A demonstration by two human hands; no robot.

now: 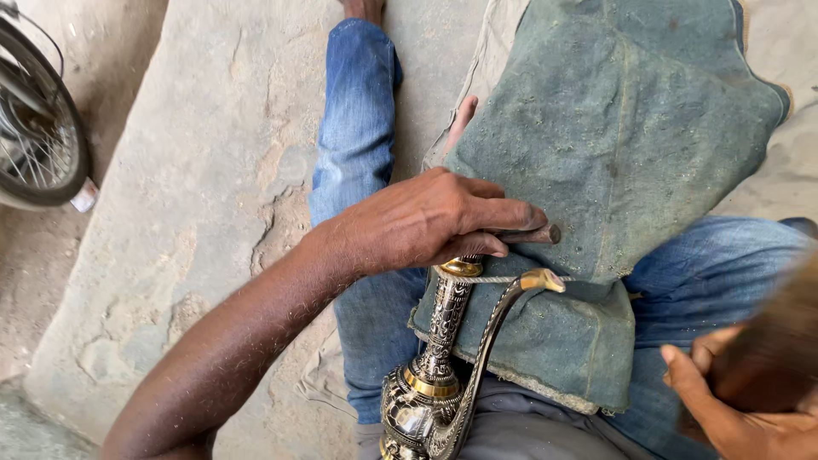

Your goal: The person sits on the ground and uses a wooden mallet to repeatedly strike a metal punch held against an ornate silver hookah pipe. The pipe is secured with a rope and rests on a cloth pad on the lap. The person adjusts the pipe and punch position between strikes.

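My left hand (426, 223) is curled down over the top of an engraved metal ewer (426, 383), its grip closed around a dark rod-like tool (532, 233) whose blunt end sticks out past my fingertips. The ewer lies slanted across my lap, its neck running up under that hand and its curved spout (494, 332) ending just below the tool's tip, with a thin wire (498, 278) stretched across near the mouth. Its upper end rests against a worn green cloth (613, 153) draped over my right thigh. My right hand (733, 400) sits at the lower right edge, blurred, fingers wrapped around a brownish object (775, 349) I cannot make out clearly. A wheel (38, 128) stands at far left.
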